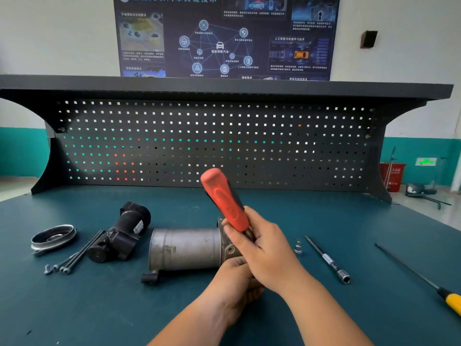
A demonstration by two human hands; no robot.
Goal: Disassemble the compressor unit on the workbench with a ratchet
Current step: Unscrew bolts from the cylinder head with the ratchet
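1. Right hand (262, 253): fingers (234, 236) are wrapped round the lower end of the ratchet (224, 198). Its red handle tilts up and away to the left, and the free end stands in the air in front of the pegboard (214, 143). The ratchet's head is hidden under the hand.
2. Left hand (234, 280): it sits directly below the right, with fingers curled against the right end of the compressor. The right hand covers them, so I cannot tell whether they clasp it.
3. Compressor (184, 248): a grey metal cylinder lying on its side mid-bench, long axis left to right. A black foot (149, 277) sits at its near-left corner, and the right end is under both hands.
4. Left side: a black housing part (122, 233) lies just beside the cylinder's left rim; contact is unclear. The long bolts (74, 258) lie bundled, their far tips reaching the black part. A round metal ring (53, 237) lies further left, apart.
5. Right side: a small socket (298, 247) stands upright near the right wrist. An extension bar (326, 259) lies diagonally just beyond it. A screwdriver (451, 302) with a yellow handle runs to the frame's right edge, well apart.
6. Room: the workbench (87, 308) shows a wide stretch of green mat near-left of the compressor. Another strip runs between the compressor and the pegboard's foot.
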